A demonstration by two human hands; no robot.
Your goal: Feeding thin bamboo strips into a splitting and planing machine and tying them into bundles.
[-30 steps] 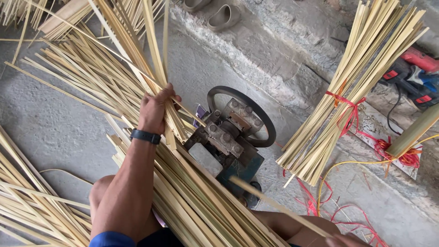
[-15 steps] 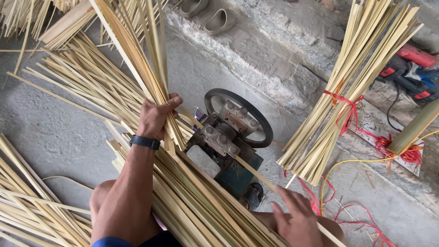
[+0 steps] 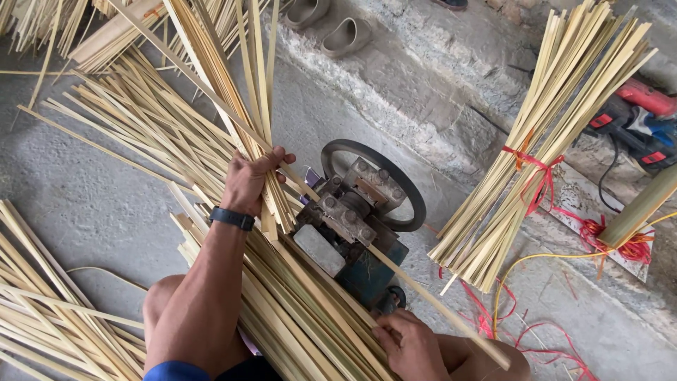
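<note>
The left hand (image 3: 250, 180) is closed round a fistful of long pale bamboo strips (image 3: 233, 92), holding them up so that they fan away over the grey concrete floor (image 3: 63, 190); a dark wristband (image 3: 231, 219) sits just below it. The right hand (image 3: 412, 346) lies low at the near edge, fingers curled on a single strip (image 3: 437, 307) which runs slantwise through the small hand-cranked splitting machine (image 3: 352, 226) – whether it truly grips that strip or only steadies it I cannot tell from here. The machine, blue-bodied with a dark wheel (image 3: 384, 180) on its far side, stands between the person's knees, and a thick sheaf of strips (image 3: 296, 317) rests across the lap against its near side.

To the right a tied bundle (image 3: 543, 141) leans upright, bound with red string (image 3: 536, 173), and beyond it a red power tool (image 3: 638, 116) lies on the step. A pair of sandals (image 3: 328, 25) rests further up (well out of the way).

What worries me is the crowding – the raised handful hangs right beside the wheel and rollers, and a loose end could, I think, catch in them and jam. The strip edges look sharp, so a slide through a closed bare palm might cut. The red string trailing on the floor near the machine could also snag
</note>
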